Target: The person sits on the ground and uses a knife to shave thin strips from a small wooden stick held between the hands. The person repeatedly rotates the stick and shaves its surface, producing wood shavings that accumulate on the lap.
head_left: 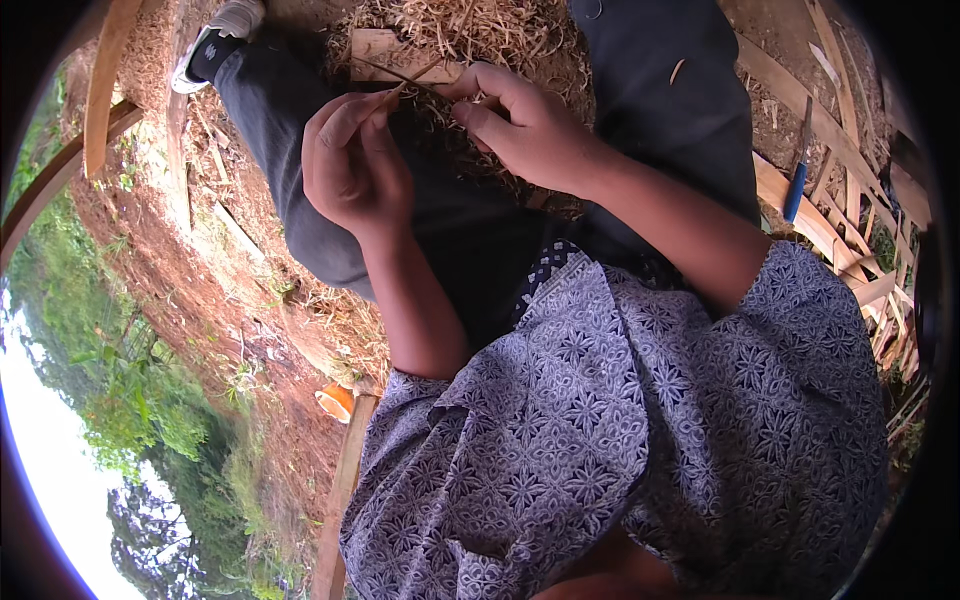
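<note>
Both hands are raised close together over my lap, at the top of the head view. Between the thumb and fingertips of my left hand [355,165] is a thin wooden strip [408,83], which slants up toward the right. My right hand [535,130] is closed just beside it, its fingertips at the strip's other end. A narrow dark sliver crosses the strip near the fingertips; which hand holds it I cannot tell. Behind the fingers lies a flat pale wood piece [374,46] among curled wood shavings [490,30].
On the ground at right, a knife with a blue handle [796,192] lies by long split wood strips [815,215]. Curved boards [105,90] stand at upper left. A wooden post [348,470] and an orange object [335,402] are at lower left, beside reddish soil.
</note>
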### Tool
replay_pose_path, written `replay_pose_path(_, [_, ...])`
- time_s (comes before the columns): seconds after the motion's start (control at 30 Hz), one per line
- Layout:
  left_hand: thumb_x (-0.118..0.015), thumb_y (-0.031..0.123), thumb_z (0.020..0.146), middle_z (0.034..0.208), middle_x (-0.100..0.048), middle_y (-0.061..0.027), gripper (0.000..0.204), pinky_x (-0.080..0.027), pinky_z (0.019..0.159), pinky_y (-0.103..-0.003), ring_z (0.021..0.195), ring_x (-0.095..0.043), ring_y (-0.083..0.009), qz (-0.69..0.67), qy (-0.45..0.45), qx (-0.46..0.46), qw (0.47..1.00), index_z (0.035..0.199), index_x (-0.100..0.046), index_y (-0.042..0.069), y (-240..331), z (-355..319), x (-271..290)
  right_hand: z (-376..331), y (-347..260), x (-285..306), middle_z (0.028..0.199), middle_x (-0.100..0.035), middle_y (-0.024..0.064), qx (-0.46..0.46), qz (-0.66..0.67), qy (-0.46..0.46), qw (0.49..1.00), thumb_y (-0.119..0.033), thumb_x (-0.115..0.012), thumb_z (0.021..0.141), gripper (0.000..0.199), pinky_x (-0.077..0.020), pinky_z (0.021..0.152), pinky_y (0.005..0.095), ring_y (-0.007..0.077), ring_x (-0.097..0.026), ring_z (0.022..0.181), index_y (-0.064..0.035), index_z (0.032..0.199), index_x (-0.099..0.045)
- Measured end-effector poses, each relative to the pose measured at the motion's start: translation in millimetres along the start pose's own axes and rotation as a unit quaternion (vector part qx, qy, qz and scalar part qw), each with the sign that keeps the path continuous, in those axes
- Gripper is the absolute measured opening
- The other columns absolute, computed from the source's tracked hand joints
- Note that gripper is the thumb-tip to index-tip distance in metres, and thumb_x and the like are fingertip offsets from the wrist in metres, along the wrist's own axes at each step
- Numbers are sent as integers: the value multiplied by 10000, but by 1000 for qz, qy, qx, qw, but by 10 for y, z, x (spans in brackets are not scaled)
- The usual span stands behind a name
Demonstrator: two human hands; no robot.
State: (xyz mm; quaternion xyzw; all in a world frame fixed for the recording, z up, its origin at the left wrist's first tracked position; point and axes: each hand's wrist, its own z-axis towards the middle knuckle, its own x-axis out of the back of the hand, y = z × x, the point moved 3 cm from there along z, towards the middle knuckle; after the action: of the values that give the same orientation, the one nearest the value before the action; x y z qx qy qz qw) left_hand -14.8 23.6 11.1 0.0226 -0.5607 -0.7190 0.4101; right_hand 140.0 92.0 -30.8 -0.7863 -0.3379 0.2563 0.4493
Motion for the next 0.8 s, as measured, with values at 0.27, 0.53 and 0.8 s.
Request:
replay_pose_path(0.27, [-630, -85, 944, 1002, -686, -148, 101, -610, 736, -291, 837, -709, -205, -27, 26, -28, 999, 1031, -674, -54, -125, 66, -125, 202, -5, 105, 786, -590, -17, 117, -27, 33, 992, -194, -583, 1064, 234, -450, 622, 244, 45, -542, 704, -58, 1252, -610])
replay_pose_path(0.53, [-622, -51, 967, 1011, -687, -148, 87, -624, 737, -318, 861, -708, -218, 6, -2, -43, 999, 1039, -670, -56, -92, 85, -161, 224, -33, 155, 804, -592, -11, 120, -47, 37, 991, -190, -572, 1069, 239, -465, 628, 246, 55, -565, 716, -41, 1253, -609])
replay_pose_path(0.8, [-616, -49, 978, 1020, -679, -159, 86, -644, 748, -338, 873, -707, -236, 2, -16, -55, 998, 1052, -656, -70, -79, 100, -160, 179, -57, 187, 805, -596, -11, 70, -64, 34, 995, -190, -570, 1069, 238, -462, 624, 235, 45, -556, 715, -48, 1255, -612])
